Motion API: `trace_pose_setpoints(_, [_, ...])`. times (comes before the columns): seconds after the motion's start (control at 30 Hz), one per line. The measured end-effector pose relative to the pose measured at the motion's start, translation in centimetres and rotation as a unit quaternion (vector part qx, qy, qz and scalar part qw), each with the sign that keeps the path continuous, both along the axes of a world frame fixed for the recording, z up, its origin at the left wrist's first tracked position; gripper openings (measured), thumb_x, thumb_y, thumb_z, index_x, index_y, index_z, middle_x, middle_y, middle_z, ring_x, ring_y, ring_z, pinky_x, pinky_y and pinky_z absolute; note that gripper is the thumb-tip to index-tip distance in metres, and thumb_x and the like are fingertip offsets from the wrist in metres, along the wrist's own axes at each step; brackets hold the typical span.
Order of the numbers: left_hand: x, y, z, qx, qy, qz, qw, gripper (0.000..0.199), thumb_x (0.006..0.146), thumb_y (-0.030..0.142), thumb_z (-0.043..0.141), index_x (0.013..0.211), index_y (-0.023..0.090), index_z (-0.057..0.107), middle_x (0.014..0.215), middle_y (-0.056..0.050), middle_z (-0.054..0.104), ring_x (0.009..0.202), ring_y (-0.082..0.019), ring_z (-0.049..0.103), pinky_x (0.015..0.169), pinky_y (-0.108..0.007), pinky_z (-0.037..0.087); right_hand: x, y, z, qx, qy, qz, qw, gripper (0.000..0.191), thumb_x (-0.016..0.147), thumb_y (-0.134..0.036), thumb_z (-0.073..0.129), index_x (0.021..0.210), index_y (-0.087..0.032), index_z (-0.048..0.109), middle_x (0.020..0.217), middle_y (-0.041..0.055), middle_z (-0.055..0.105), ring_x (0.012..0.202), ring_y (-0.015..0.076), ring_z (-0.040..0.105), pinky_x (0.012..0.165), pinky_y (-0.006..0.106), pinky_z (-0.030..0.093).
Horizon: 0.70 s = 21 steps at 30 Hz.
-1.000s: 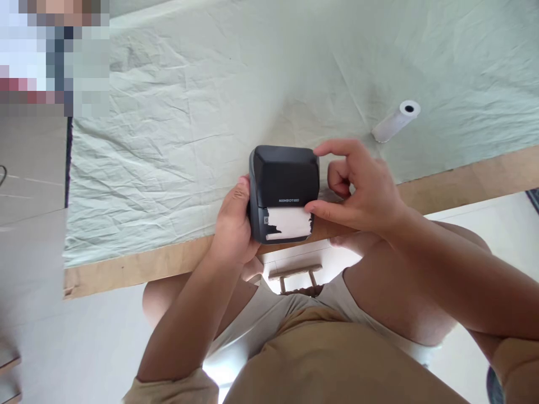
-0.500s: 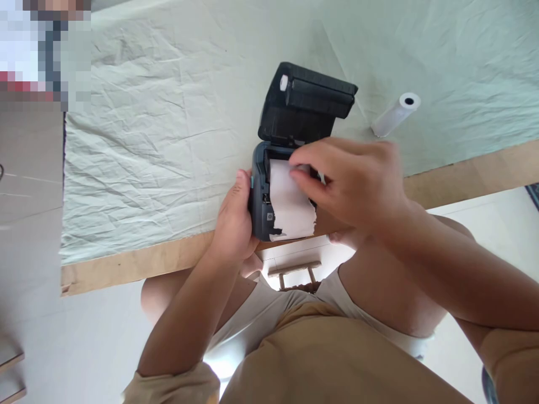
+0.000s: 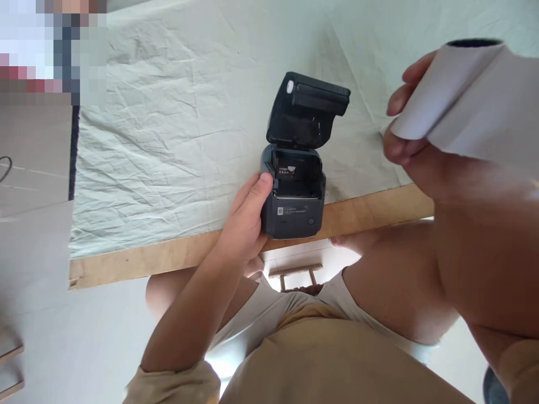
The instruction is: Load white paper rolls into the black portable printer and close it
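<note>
A small dark printer [image 3: 295, 216] stands at the table's front edge, its black lid [image 3: 305, 109] swung up and its paper compartment empty. My left hand [image 3: 248, 219] grips the printer's left side, thumb on the rim of the compartment. Off to the right, my right hand [image 3: 410, 120] is wrapped round a white paper roll [image 3: 448, 90], raised near the camera. A loose sheet of paper trails from the roll to the right, partly covering the hand and wrist.
Wrinkled pale green cloth [image 3: 168, 140] covers the table, with a bare wooden strip [image 3: 147, 258] along its front edge. A pixelated person [image 3: 33, 45] is at the top left. Below the table is a wooden stool rung [image 3: 295, 271].
The paper has left the printer's compartment. My right hand has moved up and right, away from the printer, and now holds a roll. My left hand remains on the printer, its thumb shifted inward.
</note>
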State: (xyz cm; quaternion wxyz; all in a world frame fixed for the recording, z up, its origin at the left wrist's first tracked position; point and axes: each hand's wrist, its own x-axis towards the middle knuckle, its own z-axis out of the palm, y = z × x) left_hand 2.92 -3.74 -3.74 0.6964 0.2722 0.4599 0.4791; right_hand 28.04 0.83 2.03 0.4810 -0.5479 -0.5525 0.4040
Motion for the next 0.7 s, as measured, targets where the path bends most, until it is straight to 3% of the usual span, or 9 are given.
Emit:
trace_pose_setpoints(0.07, [-0.1,0.0,0.0,-0.01,-0.001,0.001,1.0,0.046,0.096,0.066,0.085,0.111,0.023,0.079,0.101,-0.004,0.087,0.111,-0.031,0.087,0.091,-0.039,0.074,0.2,0.4,-1.5,-0.028,0.073,0.008,0.997,0.047,0.081,-0.07,0.084,0.092,-0.03,0.063,0.078,-0.0014,0.062,0.058,0.0145,0.055,0.047,0.031,0.042])
trace_pose_setpoints(0.13, [-0.1,0.0,0.0,-0.011,-0.001,-0.002,1.0,0.045,0.095,0.065,0.087,0.107,0.023,0.078,0.1,-0.005,0.087,0.115,-0.033,0.087,0.094,-0.042,0.074,0.0,0.4,-3.1,-0.037,0.061,0.004,0.997,0.049,0.073,-0.058,0.095,0.087,-0.028,0.058,0.073,-0.0041,0.057,0.058,0.0141,0.055,0.048,0.03,0.046])
trace_pose_setpoints(0.27, [0.2,0.2,0.4,-0.006,0.003,-0.001,1.0,0.045,0.09,0.065,0.09,0.098,0.023,0.075,0.098,-0.005,0.088,0.12,-0.036,0.087,0.095,-0.042,0.075,-0.3,-0.4,-4.7,0.003,-0.067,0.014,0.998,0.047,0.087,-0.059,0.088,0.085,-0.028,0.053,0.074,-0.0029,0.056,0.068,0.0167,0.059,0.063,0.035,0.056])
trace_pose_setpoints(0.37, [0.4,0.2,0.6,-0.004,0.014,-0.001,1.0,0.046,0.088,0.065,0.091,0.098,0.023,0.073,0.1,-0.005,0.088,0.122,-0.037,0.086,0.095,-0.042,0.075,0.4,-0.3,-5.1,0.058,-0.191,0.023,0.98,0.039,0.096,-0.055,0.08,0.086,-0.029,0.055,0.078,-0.0002,0.06,0.077,0.0206,0.061,0.079,0.042,0.06])
trace_pose_setpoints(0.5, [0.3,0.2,0.6,-0.001,0.021,-0.006,1.0,0.047,0.089,0.067,0.09,0.098,0.024,0.072,0.099,-0.006,0.088,0.124,-0.038,0.086,0.094,-0.043,0.075,1.6,0.7,-6.5,0.126,-0.296,0.014,0.947,0.03,0.092,-0.051,0.078,0.105,-0.029,0.063,0.105,0.0056,0.076,0.096,0.0276,0.07,0.087,0.047,0.062])
trace_pose_setpoints(0.63, [0.0,0.1,0.4,-0.008,0.016,-0.011,1.0,0.044,0.087,0.064,0.091,0.098,0.025,0.074,0.093,-0.005,0.086,0.12,-0.038,0.087,0.088,-0.042,0.076,1.6,0.8,-7.7,0.088,-0.373,0.026,0.923,0.052,0.086,-0.038,0.078,0.135,-0.027,0.065,0.103,0.006,0.079,0.084,0.0277,0.071,0.081,0.048,0.062])
trace_pose_setpoints(0.7, [0.0,0.1,0.4,-0.009,0.014,-0.016,1.0,0.042,0.089,0.063,0.09,0.099,0.025,0.074,0.093,-0.005,0.086,0.119,-0.037,0.087,0.087,-0.042,0.076,1.6,0.1,-7.1,0.103,-0.371,0.037,0.922,0.064,0.086,-0.036,0.081,0.147,-0.026,0.062,0.114,0.0104,0.082,0.095,0.0313,0.077,0.088,0.051,0.064])
